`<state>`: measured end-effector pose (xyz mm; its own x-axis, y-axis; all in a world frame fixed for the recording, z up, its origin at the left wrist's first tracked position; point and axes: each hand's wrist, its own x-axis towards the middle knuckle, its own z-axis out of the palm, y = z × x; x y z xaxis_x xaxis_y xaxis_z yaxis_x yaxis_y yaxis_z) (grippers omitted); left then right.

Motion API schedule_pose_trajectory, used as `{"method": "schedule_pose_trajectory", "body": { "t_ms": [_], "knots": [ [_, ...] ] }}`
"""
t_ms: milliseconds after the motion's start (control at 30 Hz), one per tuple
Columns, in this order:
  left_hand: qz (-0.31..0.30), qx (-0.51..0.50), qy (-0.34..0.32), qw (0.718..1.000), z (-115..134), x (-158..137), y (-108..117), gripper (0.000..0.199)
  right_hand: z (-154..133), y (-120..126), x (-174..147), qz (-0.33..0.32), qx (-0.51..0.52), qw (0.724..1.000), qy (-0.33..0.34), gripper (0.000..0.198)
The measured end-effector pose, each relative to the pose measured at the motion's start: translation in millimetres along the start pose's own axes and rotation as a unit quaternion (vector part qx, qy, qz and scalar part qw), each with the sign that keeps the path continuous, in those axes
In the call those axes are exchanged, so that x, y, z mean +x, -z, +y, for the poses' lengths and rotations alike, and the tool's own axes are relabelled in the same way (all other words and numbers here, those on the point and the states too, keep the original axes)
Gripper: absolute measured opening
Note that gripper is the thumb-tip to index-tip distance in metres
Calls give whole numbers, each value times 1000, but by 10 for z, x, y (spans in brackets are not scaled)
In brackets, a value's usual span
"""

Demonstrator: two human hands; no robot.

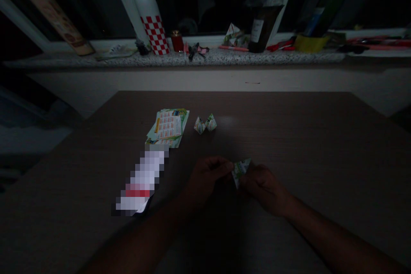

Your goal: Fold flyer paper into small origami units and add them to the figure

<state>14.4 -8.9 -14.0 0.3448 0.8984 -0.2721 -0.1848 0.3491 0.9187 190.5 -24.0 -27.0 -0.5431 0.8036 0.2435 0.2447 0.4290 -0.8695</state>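
A small folded paper triangle (pixel 240 170), green and white with print, is pinched between my two hands above the table. My left hand (pixel 208 177) grips its left corner with thumb and fingertips. At its lower right edge, my right hand (pixel 265 188) holds the paper between thumb and curled fingers. Two folded paper pieces with points, one on the left (pixel 199 125) and one on the right (pixel 211 123), stand side by side beyond my left hand. To their left lies a loose stack of printed leaflets (pixel 168 126). Dim light hides the finer folds.
A phone with a blurred bright screen (pixel 141 180) lies left of my left hand on the brown table (pixel 289 124). Along the granite windowsill (pixel 128 63) stand a red-checked white bottle (pixel 154 30), a small red jar (pixel 177 41), a dark labelled pot (pixel 260 30) and a green bottle (pixel 334 0).
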Motion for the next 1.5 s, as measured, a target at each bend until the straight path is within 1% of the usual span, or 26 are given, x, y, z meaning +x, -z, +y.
{"method": "schedule_pose_trajectory", "body": {
  "t_ms": [133, 300, 400, 533, 600, 733, 833, 967, 1100, 1267, 1400, 1500],
  "knots": [
    [5, 2, -8, 1000, -2, -2, -11, 22, -24, -2, 10, 13, -21, 999, 22, 51],
    [8, -19, -12, 1000, -18, 3, 5, 23, -9, -8, 22, 10, 4, 1000, 13, 47],
    [10, -30, -12, 999, -18, 3, 4, 24, -40, -6, 30, 3, -12, 1000, 8, 45],
    [16, -24, -7, 1000, 0, -2, -17, 23, -75, -4, 30, 28, -35, 999, 14, 43],
    [21, -22, -7, 1000, 8, -1, -18, 23, -75, -3, 26, 33, -32, 999, 8, 42],
    [24, -23, -15, 999, -1, 10, 7, 24, -73, -4, 25, 23, -13, 999, -22, 38],
    [23, -29, -14, 999, -16, 15, 20, 25, -88, -9, 37, 25, -12, 999, -26, 37],
    [27, -38, -13, 999, -24, 16, 10, 24, -100, -10, 53, 45, -27, 998, -23, 33],
    [24, -31, -19, 999, -21, 18, 0, 23, -96, -7, 51, 67, -52, 996, -27, 33],
    [34, -46, -6, 998, -23, 23, 6, 24, -106, -10, 37, 46, -32, 998, -28, 30],
    [28, -62, -5, 998, -22, 24, 7, 23, -111, -11, 40, 62, -53, 997, -18, 30],
    [17, -71, -3, 997, -3, 23, -4, 24, -106, -5, 41, 55, -37, 998, -21, 29]
  ]
}}
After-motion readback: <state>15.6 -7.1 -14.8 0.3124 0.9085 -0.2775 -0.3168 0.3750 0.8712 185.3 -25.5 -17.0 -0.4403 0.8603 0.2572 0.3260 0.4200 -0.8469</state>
